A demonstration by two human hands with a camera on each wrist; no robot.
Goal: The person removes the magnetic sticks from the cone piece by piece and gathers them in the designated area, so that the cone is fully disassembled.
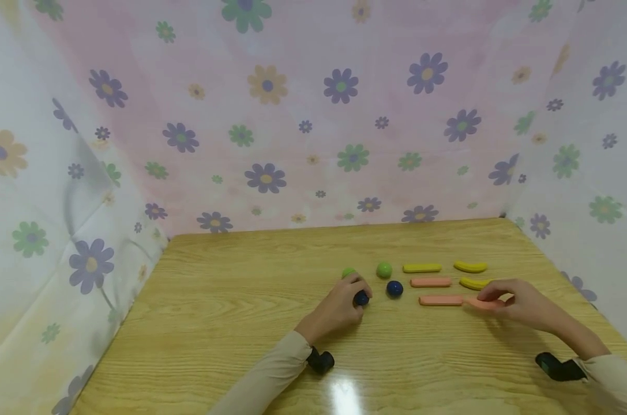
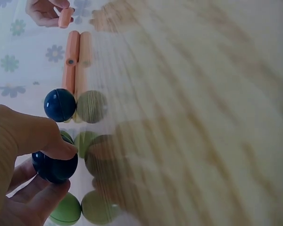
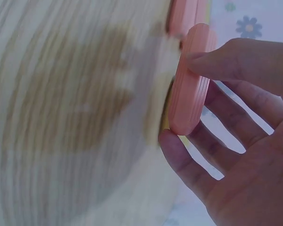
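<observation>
My left hand (image 1: 338, 304) pinches a dark blue ball (image 2: 53, 167) between thumb and fingers; in the head view much of the ball is covered by them. Just beyond it is a green ball (image 1: 348, 271), partly hidden by the fingers. A second dark blue ball (image 1: 394, 289) and another green ball (image 1: 384, 270) lie to its right. With thumb and fingers, my right hand (image 1: 526, 304) holds a pink ridged piece with rounded ends (image 3: 192, 92). Its tip is close to the right end of a straight pink stick (image 1: 440, 301).
Another pink stick (image 1: 431, 282) and a yellow stick (image 1: 421, 268) lie behind. Two curved yellow pieces are to their right, one at the back (image 1: 470, 267), the other (image 1: 474, 283) partly behind my right hand. Flowered cloth (image 1: 292, 138) encloses the wooden table (image 1: 214, 288).
</observation>
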